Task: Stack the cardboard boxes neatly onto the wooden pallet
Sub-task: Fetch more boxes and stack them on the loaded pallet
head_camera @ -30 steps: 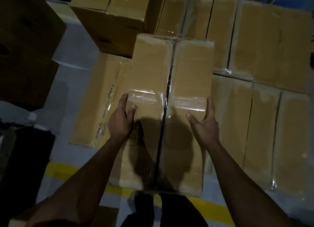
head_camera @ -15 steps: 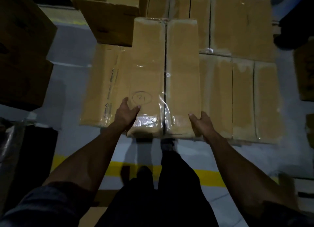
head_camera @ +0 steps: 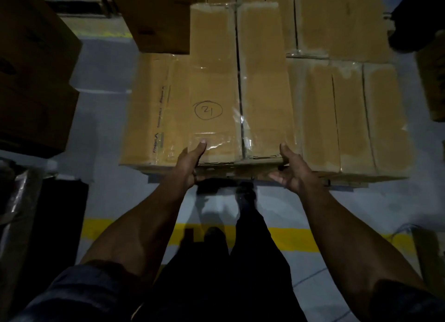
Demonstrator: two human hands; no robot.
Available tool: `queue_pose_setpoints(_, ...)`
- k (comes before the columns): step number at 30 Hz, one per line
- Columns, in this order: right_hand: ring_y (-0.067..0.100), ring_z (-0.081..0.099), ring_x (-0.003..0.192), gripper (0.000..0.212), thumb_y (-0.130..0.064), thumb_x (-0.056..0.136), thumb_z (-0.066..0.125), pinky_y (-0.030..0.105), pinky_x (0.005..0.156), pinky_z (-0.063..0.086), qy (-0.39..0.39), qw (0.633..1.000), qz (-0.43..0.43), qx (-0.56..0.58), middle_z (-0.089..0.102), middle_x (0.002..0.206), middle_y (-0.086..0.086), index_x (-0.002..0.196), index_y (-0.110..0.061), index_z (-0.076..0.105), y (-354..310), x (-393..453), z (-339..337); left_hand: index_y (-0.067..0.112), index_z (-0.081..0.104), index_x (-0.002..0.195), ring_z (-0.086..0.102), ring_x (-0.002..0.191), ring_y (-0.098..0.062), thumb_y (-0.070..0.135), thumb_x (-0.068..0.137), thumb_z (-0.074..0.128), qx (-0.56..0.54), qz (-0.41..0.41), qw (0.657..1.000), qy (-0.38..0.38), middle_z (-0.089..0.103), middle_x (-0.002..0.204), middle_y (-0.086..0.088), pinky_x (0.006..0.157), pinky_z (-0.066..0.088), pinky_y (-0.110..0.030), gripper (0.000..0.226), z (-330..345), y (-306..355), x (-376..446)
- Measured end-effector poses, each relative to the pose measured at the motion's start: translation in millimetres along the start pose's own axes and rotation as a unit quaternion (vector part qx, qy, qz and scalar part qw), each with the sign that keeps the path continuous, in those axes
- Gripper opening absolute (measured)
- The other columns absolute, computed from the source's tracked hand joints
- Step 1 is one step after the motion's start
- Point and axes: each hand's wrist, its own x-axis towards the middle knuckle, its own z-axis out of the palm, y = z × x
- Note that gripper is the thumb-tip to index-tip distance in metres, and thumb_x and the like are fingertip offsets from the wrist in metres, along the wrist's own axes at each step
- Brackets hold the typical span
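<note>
Step in hand: you're setting the numbered box (head_camera: 238, 85) down on the stack, the one with a circled "21" inked on its lid; to my eye it's as good as seated.
Left hand (head_camera: 189, 163): at the box's near left corner, thumb lying on the taped lid, fingers tucked under the near edge out of view, so you have a light hold of that corner.
Right hand (head_camera: 292, 174): at the near right corner, thumb touching the top edge, fingers spread loose below and gripping nothing.
Box position: dead ahead at 12 o'clock, lying on the lower boxes (head_camera: 349, 119), its near edge about level with theirs.
Pallet: hard to see; only a dark strip shows under the near edge of the stack.
Surroundings: a taller box (head_camera: 159, 15) at 11 o'clock, dark cartons (head_camera: 33, 71) at 9 o'clock, a yellow floor line (head_camera: 313, 239) near your feet.
Next move: slide your left fingers clear, then nudge the near edge square with its neighbours, gently, since the film wrap looks slick.
</note>
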Motion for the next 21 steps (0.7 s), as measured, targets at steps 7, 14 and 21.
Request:
queue_pose_setpoints(7, 0.044, 0.036, 0.137, 0.064, -0.034, 0.086, 0.076, 0.055, 0.092, 0.055, 0.014, 0.995, -0.039, 0.092, 0.035, 0.154, 0.008, 0.14, -0.015, 0.049, 12, 17, 7, 0.02, 0.056, 0.133, 0.062, 0.117, -0.026, 0.041, 0.075, 0.082, -0.059, 0.131, 0.99, 0.003, 0.069, 0.122, -0.002, 0.097, 0.05, -0.055, 0.067, 6, -20, 9)
queue_pose_setpoints(14, 0.045, 0.033, 0.14, 0.083, -0.031, 0.084, 0.077, 0.058, 0.087, 0.056, 0.049, 0.99, -0.076, 0.112, 0.032, 0.158, 0.01, 0.153, -0.014, 0.034, 14, 11, 17, 0.015, 0.06, 0.132, 0.063, 0.114, -0.026, 0.053, 0.062, 0.084, -0.035, 0.193, 0.98, 0.047, 0.069, 0.12, -0.006, 0.102, 0.049, -0.048, 0.082, 4, -9, 5)
queue_pose_setpoints(21, 0.043, 0.04, 0.137, 0.089, -0.029, 0.079, 0.079, 0.06, 0.08, 0.056, 0.038, 0.986, -0.097, 0.133, 0.039, 0.154, 0.014, 0.153, -0.011, 0.033, -1, -18, 29, 0.019, 0.07, 0.115, 0.068, 0.105, -0.025, 0.06, 0.058, 0.081, -0.002, 0.229, 0.973, 0.041, 0.075, 0.105, 0.001, 0.096, 0.052, -0.053, 0.071, -3, 15, -8)
